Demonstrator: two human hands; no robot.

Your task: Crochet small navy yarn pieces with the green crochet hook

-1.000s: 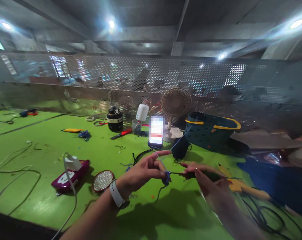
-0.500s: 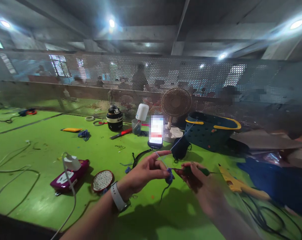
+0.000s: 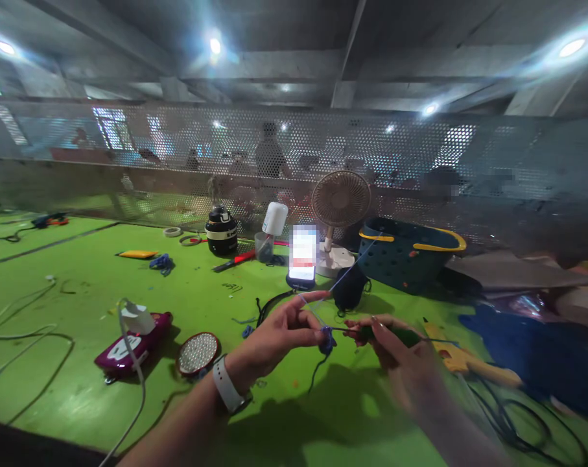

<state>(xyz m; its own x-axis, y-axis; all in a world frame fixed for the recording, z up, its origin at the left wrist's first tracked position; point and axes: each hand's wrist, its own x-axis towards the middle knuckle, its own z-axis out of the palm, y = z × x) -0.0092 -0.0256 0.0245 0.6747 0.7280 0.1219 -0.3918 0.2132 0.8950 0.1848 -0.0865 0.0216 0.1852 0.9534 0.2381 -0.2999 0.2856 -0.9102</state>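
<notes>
Between the thumb and fingers of my left hand (image 3: 294, 331) is pinched a small piece of blue crochet work (image 3: 328, 340), its loose tail hanging down. A strand of blue yarn (image 3: 345, 279) runs over my raised left index finger and up toward the basket. My right hand (image 3: 395, 344) grips the green handle of a crochet hook (image 3: 405, 335). The hook's thin metal shaft points left and meets the crochet work; its tip is too small to make out. Behind the hands sits a dark ball of yarn (image 3: 349, 288).
A lit phone (image 3: 302, 256), a fan (image 3: 341, 198) and a dark basket (image 3: 410, 256) with yellow handles stand behind my hands. At right lies a yellow glue gun (image 3: 469, 360) with its cord. A purple power bank (image 3: 133, 347) and round studded disc (image 3: 198, 354) lie at left.
My right hand has shifted slightly right, and more of the hook's shaft shows between the hands. My left hand keeps its pinch on the crochet work. The whole view has shifted a little.
</notes>
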